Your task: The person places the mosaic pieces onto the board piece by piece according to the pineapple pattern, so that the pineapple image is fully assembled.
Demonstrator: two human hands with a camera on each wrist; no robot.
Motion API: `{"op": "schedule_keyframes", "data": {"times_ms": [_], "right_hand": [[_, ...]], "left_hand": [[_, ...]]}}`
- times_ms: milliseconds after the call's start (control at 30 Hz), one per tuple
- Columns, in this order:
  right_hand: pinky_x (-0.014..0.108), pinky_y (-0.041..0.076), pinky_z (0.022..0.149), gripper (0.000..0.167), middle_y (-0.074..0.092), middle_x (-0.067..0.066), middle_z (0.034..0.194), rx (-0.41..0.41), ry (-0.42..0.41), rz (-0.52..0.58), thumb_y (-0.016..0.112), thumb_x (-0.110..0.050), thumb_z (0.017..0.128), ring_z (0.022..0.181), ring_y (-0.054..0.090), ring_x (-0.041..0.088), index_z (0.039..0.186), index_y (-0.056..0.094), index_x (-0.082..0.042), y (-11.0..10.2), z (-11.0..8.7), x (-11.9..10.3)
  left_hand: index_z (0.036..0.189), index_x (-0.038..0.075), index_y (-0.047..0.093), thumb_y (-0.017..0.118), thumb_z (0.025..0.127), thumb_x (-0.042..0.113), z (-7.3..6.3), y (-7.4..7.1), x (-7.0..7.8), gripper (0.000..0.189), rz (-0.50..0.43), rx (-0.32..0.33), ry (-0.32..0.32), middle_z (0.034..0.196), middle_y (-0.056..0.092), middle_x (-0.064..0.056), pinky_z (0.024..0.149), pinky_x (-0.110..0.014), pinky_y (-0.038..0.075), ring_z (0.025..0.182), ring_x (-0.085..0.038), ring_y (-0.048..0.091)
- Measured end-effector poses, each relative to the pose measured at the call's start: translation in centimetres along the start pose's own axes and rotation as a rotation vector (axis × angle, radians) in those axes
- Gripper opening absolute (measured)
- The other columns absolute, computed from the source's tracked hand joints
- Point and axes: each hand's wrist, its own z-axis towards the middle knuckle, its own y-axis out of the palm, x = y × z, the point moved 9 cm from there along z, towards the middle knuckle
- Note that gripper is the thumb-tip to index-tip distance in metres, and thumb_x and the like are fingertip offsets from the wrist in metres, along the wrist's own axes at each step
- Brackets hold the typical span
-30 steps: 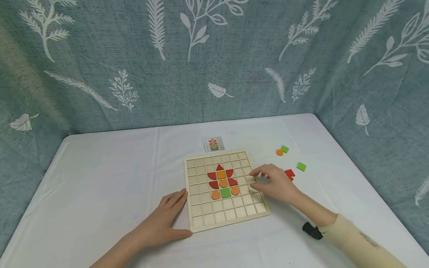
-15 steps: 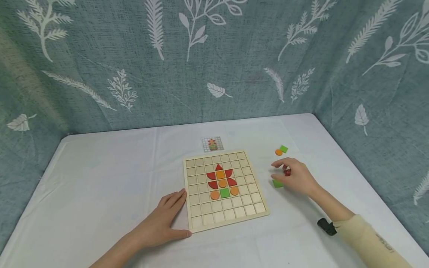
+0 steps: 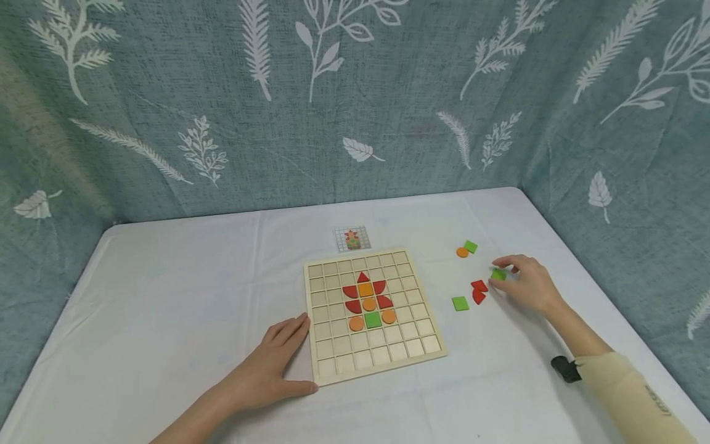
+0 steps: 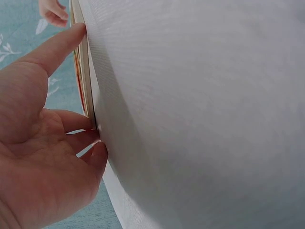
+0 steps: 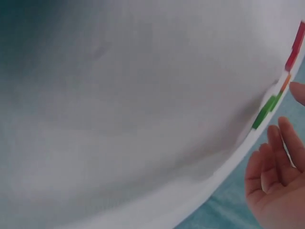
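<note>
Along the left edge of a wooden grid board (image 3: 407, 349) lies my left hand (image 3: 270, 364), its fingers extended and its thumb at the near corner; the left wrist view shows the fingertips touching the rim. Red, orange and green tiles form a figure on the board, with a green square (image 3: 373, 319) low in it. To the right, my right hand (image 3: 527, 283) hovers over a loose green square tile (image 3: 498, 274), thumb and fingers apart on either side of it. In the right wrist view the fingers are loosely bent, and a green tile (image 5: 263, 114) lies beyond them.
Two red quarter-round tiles (image 3: 479, 296) and another green square (image 3: 460, 303) lie between board and right hand. Farther back are an orange disc (image 3: 463, 252) and a green square (image 3: 471, 246). A small pattern card (image 3: 352, 238) lies behind the board. A curtain hangs around the table.
My right hand has moved from the board's right edge, past the red tiles, to the green square farther right. A green square now shows beside the board. My left hand has stayed put.
</note>
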Motion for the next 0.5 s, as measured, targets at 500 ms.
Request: {"op": "schedule_keyframes", "data": {"times_ms": [500], "right_hand": [[0.043, 0.045, 0.079, 0.033, 0.066, 0.020, 0.106, -0.057, 0.093, -0.010, 0.073, -0.019, 0.087, 0.097, 0.053, 0.034, 0.110, 0.068, 0.003, 0.1, 0.5, 2.3]], "left_hand": [[0.152, -0.002, 0.027, 0.075, 0.079, 0.054, 0.0, 0.2, -0.1, 0.104, -0.003, -0.001, -0.005, 0.158, 0.024, -0.014, 0.107, -0.055, 0.032, 0.141, -0.035, 0.022]]}}
